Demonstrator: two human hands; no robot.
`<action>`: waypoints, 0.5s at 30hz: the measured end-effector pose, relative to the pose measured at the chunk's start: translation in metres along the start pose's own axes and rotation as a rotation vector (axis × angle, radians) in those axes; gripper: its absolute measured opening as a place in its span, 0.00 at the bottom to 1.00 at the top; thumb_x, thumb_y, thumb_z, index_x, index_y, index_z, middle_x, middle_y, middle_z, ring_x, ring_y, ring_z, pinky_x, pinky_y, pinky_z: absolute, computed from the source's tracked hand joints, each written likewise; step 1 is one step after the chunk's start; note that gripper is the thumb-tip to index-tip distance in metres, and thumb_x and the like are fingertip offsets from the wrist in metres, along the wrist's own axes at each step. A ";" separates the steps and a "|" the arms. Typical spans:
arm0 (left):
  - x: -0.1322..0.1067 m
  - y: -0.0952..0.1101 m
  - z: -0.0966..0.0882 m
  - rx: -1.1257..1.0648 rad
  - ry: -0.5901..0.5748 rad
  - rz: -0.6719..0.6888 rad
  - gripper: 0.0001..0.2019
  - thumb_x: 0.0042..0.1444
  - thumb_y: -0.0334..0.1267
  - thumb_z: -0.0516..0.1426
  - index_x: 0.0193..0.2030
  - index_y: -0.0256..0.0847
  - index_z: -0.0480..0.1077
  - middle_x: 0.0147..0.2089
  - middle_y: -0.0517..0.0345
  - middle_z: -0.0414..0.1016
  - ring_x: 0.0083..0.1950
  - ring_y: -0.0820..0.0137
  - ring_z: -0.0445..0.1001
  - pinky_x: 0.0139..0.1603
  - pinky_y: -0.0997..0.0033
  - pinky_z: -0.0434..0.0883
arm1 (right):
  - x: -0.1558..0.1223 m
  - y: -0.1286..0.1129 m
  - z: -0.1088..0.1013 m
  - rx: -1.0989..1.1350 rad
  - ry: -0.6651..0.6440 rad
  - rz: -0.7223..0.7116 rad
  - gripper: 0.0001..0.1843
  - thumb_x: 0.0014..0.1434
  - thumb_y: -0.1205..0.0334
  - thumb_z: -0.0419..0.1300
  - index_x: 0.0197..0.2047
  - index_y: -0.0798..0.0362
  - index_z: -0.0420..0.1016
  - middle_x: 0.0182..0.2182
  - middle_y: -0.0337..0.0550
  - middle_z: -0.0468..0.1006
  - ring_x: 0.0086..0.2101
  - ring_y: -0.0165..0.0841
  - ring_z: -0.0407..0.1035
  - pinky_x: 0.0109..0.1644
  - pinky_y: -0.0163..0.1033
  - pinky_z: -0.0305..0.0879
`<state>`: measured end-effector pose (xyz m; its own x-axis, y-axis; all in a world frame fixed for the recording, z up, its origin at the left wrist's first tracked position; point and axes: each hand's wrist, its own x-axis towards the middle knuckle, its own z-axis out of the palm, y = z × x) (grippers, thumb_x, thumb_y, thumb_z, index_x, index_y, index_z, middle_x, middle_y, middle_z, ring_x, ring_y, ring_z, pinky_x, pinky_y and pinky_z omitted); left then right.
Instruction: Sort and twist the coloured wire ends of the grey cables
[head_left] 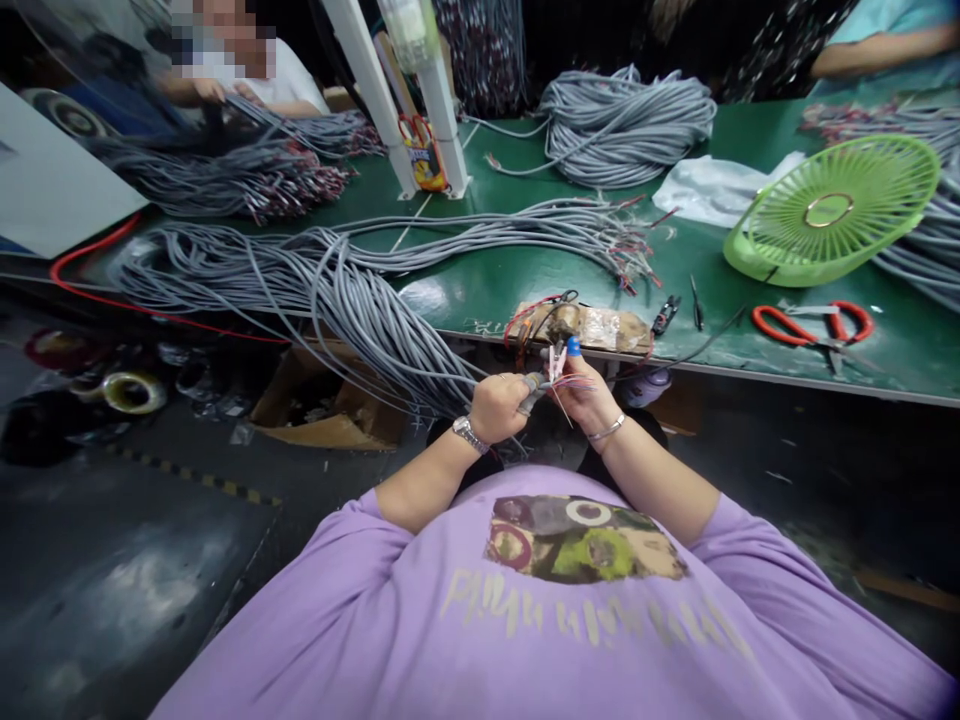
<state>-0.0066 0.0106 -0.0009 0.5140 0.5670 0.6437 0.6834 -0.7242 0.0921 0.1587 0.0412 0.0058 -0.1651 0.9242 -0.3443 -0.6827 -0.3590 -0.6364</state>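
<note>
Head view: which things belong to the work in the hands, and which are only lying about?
In use:
left hand, gripping the grey cable
right hand, pinching the coloured wires
cable bundle, draped over the table

Lying about:
green fan
red scissors
white plastic bag
far cable coil
black cutters

the person wears a lilac short-sleeved t-shirt (360,620) that fills the lower middle of the frame. on its chest sits a print (581,540) in brown, green and dark tones with a white ring, and pale worn lettering (592,610) runs below it. a silver metal watch (470,434) circles the wrist of the left hand (499,405). the right hand (589,398) has a thin silver bracelet (607,430) and a blue finger cover (574,346) on one fingertip.
</note>
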 end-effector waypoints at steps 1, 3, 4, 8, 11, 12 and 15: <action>0.000 0.000 -0.001 0.000 -0.003 0.004 0.12 0.63 0.37 0.51 0.43 0.36 0.74 0.34 0.50 0.79 0.36 0.67 0.77 0.38 0.67 0.74 | 0.001 0.001 0.000 0.001 -0.012 -0.012 0.26 0.49 0.38 0.69 0.23 0.53 0.69 0.17 0.34 0.71 0.17 0.23 0.62 0.21 0.31 0.61; 0.002 0.001 -0.001 0.003 -0.015 0.008 0.12 0.63 0.38 0.50 0.43 0.36 0.74 0.34 0.50 0.79 0.36 0.67 0.77 0.38 0.67 0.74 | 0.001 0.001 0.000 0.000 -0.032 -0.039 0.25 0.49 0.39 0.69 0.24 0.53 0.70 0.18 0.34 0.71 0.18 0.24 0.63 0.22 0.31 0.62; 0.003 0.001 -0.002 0.007 -0.023 0.008 0.13 0.63 0.38 0.50 0.43 0.36 0.74 0.34 0.50 0.79 0.36 0.67 0.77 0.38 0.67 0.74 | 0.001 0.001 0.000 -0.001 -0.039 -0.052 0.25 0.49 0.40 0.69 0.24 0.53 0.70 0.18 0.34 0.71 0.18 0.24 0.63 0.22 0.31 0.62; 0.004 0.002 -0.001 0.024 -0.048 0.010 0.13 0.63 0.38 0.50 0.42 0.37 0.74 0.33 0.51 0.79 0.34 0.68 0.77 0.37 0.68 0.73 | -0.002 0.000 0.004 0.042 -0.037 -0.065 0.22 0.50 0.42 0.69 0.25 0.53 0.70 0.19 0.35 0.73 0.20 0.25 0.64 0.24 0.31 0.62; 0.004 0.003 -0.002 0.026 -0.047 0.027 0.12 0.62 0.37 0.51 0.39 0.37 0.74 0.31 0.52 0.78 0.32 0.68 0.76 0.34 0.69 0.72 | -0.005 0.000 0.005 0.087 -0.035 -0.033 0.22 0.51 0.42 0.69 0.25 0.53 0.69 0.20 0.34 0.72 0.20 0.24 0.63 0.24 0.31 0.61; 0.003 0.003 -0.003 0.024 -0.050 0.030 0.11 0.62 0.37 0.51 0.38 0.37 0.74 0.30 0.52 0.77 0.31 0.68 0.75 0.34 0.69 0.72 | -0.006 0.001 0.005 0.090 -0.039 -0.016 0.23 0.52 0.41 0.68 0.26 0.52 0.69 0.20 0.34 0.72 0.19 0.24 0.62 0.23 0.31 0.60; 0.000 0.004 -0.009 -0.008 -0.062 0.040 0.11 0.62 0.37 0.51 0.38 0.37 0.74 0.30 0.53 0.78 0.31 0.69 0.75 0.34 0.69 0.72 | -0.008 0.002 0.001 0.093 -0.061 0.047 0.25 0.57 0.36 0.61 0.28 0.51 0.69 0.19 0.34 0.70 0.18 0.25 0.60 0.22 0.32 0.58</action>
<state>-0.0084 0.0043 0.0060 0.5720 0.5611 0.5983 0.6578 -0.7496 0.0740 0.1585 0.0329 0.0082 -0.2396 0.9139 -0.3276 -0.7359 -0.3911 -0.5528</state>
